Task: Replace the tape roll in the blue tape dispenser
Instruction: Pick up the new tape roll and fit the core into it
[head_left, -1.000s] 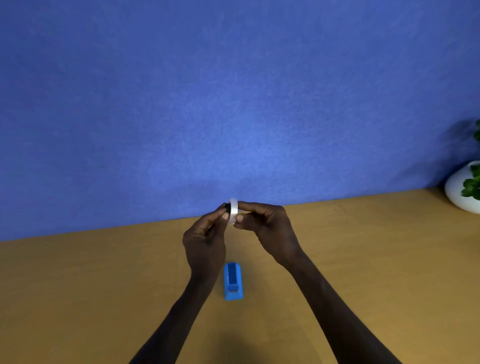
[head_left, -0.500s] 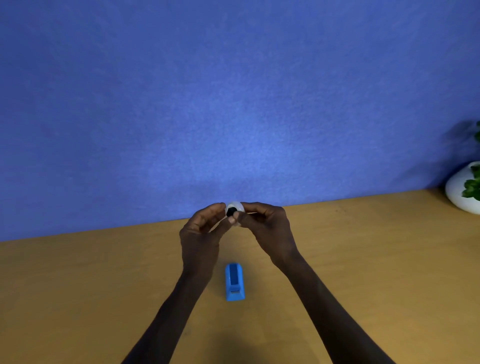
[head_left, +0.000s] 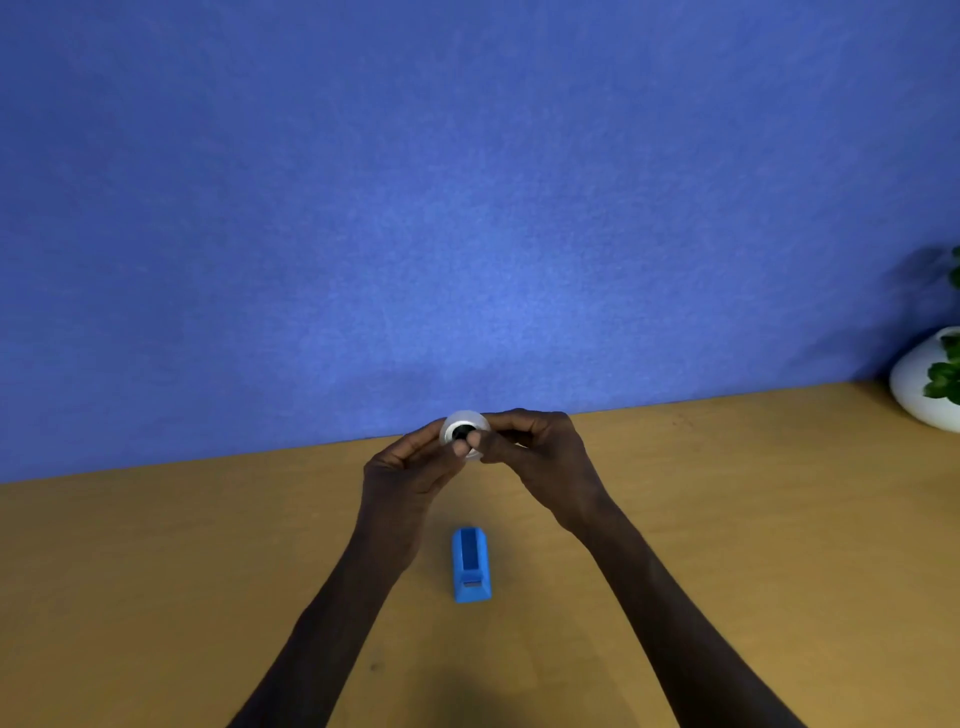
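While pinched by left hand (head_left: 410, 467) and right hand (head_left: 540, 452) fingertips just above the blue tape dispenser (head_left: 470, 564), tape roll (head_left: 464, 427) looks light, stiff, kinda slick, so best gripped by the rim, not the black core.

Two hands (head_left: 467, 467), one tape roll (head_left: 464, 432), one dispenser (head_left: 471, 570), one plant pot (head_left: 917, 384).

Open table (head_left: 182, 597) all round; only the dispenser (head_left: 470, 570) (between forearms) obstructs.

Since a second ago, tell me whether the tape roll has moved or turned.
Yes. The tape roll, pinched by the left hand and right hand, stayed above the blue dispenser but turned from edge-on to showing its dark core.
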